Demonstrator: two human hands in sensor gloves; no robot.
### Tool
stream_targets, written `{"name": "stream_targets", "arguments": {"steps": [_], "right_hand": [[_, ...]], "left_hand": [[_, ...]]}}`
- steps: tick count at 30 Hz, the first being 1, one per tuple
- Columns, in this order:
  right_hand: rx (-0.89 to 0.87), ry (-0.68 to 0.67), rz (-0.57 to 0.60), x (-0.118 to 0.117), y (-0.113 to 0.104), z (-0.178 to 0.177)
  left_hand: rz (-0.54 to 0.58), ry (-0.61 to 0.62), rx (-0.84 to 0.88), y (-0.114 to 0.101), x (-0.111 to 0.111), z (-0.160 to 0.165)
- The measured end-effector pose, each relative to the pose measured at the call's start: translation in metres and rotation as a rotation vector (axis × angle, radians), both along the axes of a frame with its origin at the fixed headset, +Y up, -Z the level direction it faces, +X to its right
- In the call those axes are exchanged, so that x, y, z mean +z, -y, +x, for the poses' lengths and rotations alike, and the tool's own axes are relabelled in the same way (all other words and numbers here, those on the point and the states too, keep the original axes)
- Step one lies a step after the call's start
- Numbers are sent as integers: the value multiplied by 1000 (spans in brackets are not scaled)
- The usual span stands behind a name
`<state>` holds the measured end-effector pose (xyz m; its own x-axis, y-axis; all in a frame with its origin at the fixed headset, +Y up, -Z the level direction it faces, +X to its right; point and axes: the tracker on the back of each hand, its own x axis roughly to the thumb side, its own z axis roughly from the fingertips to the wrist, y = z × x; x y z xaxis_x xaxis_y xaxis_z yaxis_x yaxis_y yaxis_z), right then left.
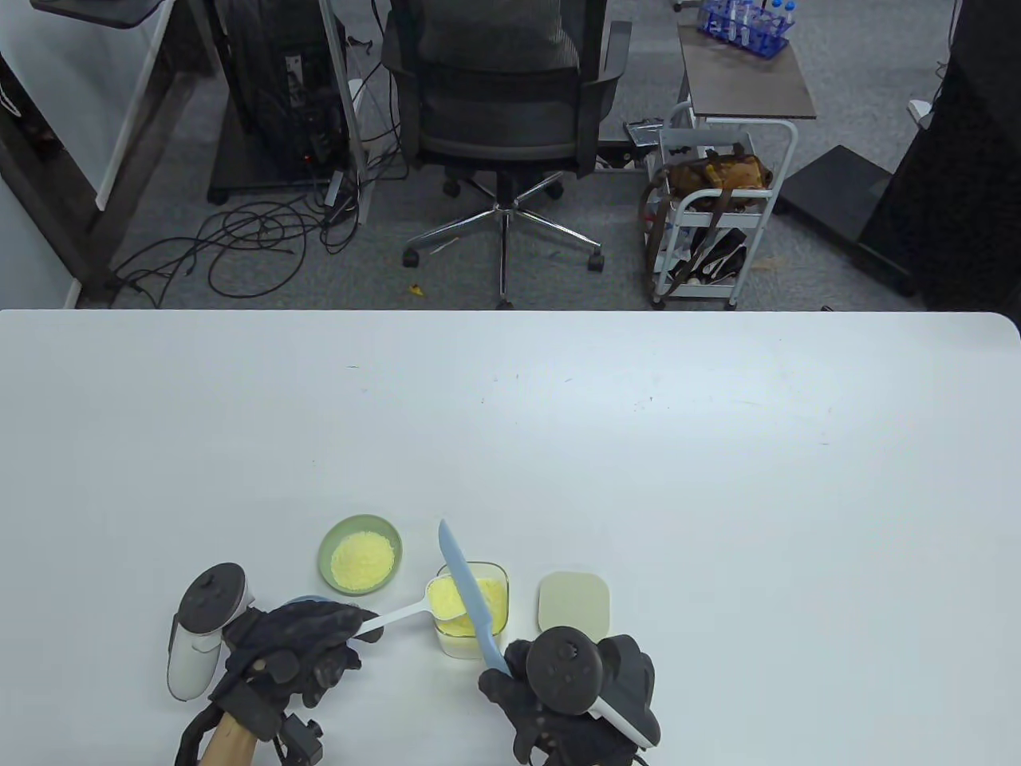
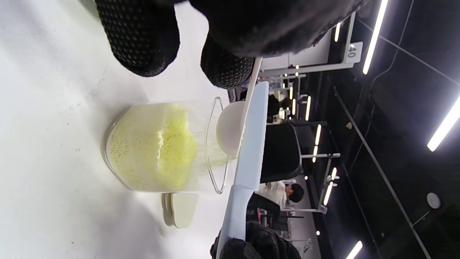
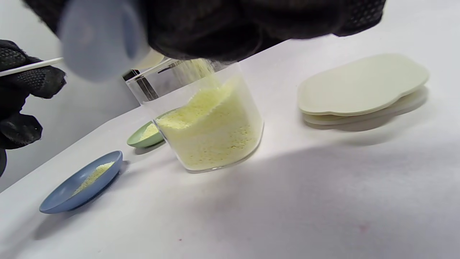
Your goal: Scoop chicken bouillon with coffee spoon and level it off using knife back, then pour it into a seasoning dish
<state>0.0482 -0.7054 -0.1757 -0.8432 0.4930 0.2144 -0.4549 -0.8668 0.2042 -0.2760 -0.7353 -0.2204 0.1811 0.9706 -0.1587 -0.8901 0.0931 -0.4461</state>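
A clear jar of yellow chicken bouillon stands near the table's front edge. My left hand pinches the handle of a white coffee spoon, whose heaped bowl hangs over the jar's mouth. My right hand grips a light blue knife by its handle; the blade lies across the spoon bowl, and loose granules fall into the jar. A green seasoning dish holding bouillon sits behind the spoon. A blue dish with a little bouillon lies under my left hand.
The jar's cream lid lies flat just right of the jar. The white table stretches away behind; its far edge meets a floor with an office chair and a cart.
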Motion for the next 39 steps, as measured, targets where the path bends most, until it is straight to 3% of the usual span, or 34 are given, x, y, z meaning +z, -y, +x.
{"name": "stream_targets", "arguments": {"steps": [6,10,12,16,19,24,30,39], "right_hand": [[-17,93,-4,-4,4,32],[-31,285,7,-18,13,67],[0,439,-24,-29,29,93],[92,575,-125,-41,61,129],[142,594,-158,-41,73,142],[158,634,-154,-40,72,149],[100,678,-135,-34,71,160],[-42,721,74,-15,63,168]], "left_hand": [[2,-12,5,-1,1,-2],[10,-56,35,-3,0,-11],[19,-122,49,-3,0,-20],[23,-211,36,-4,-1,-37],[15,-275,10,-5,-1,-52],[-29,-372,-106,0,-1,-72],[-64,-413,-223,7,-3,-73],[-46,-477,-286,8,-3,-73]]}}
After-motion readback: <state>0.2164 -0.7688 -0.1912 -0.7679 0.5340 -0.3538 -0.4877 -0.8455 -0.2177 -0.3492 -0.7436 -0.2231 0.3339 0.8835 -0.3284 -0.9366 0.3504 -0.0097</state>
